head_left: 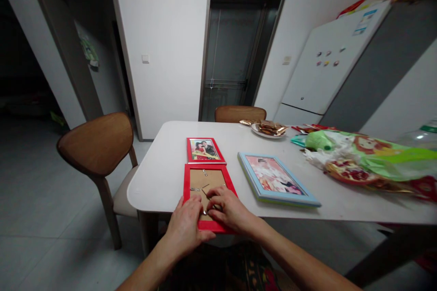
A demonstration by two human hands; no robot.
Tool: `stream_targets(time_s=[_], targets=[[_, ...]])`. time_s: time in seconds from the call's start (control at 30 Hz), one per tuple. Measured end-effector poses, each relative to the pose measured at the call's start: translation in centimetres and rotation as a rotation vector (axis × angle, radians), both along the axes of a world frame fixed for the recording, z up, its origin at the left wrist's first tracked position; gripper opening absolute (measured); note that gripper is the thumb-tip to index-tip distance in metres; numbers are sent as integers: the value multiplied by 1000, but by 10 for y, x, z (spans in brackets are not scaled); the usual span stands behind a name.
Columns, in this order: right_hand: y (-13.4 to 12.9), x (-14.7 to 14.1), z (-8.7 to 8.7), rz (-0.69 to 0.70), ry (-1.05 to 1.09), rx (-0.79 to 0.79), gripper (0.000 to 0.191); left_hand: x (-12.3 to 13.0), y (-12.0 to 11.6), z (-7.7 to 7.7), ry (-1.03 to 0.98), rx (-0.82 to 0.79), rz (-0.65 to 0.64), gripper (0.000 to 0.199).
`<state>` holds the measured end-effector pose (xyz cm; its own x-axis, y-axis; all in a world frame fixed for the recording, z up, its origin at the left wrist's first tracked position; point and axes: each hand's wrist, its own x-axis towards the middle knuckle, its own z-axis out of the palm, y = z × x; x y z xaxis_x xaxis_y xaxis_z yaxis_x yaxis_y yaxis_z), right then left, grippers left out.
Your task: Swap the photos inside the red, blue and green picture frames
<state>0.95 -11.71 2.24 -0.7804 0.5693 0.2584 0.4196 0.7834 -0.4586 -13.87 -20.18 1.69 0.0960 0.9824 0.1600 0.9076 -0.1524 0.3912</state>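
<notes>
Hiding the lower backing (208, 181) of the red frame (186, 188), my left hand (184, 226) and right hand (228, 209) lay on it, fingers curled together; pinching unclear.

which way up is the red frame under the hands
Face down: the red frame shows its brown backing and metal clips.

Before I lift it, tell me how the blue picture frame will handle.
The blue picture frame looks stiff and probably light for its size, being thin and flat. Its glossy front may be glass, so treat it as fragile. Lying flat on the white table, it seems unlikely to roll or tip, though it may slide if pushed.
</notes>
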Motion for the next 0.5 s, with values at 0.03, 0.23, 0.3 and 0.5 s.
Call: stream_targets(time_s=[0.03, 0.23, 0.3, 0.5], targets=[[2, -2, 0, -19, 7, 1, 12, 0, 0, -1, -1, 2, 0, 67], [22, -32, 0, -138, 31, 12, 24, -1, 1, -1, -17, 6, -7, 70], [29, -45, -2, -154, -3, 31, 24, -1, 0, 0, -28, 15, -11, 67], [35, -65, -11, -247, -71, 113, 21, 0, 0, 1, -47, 26, -16, 68]])
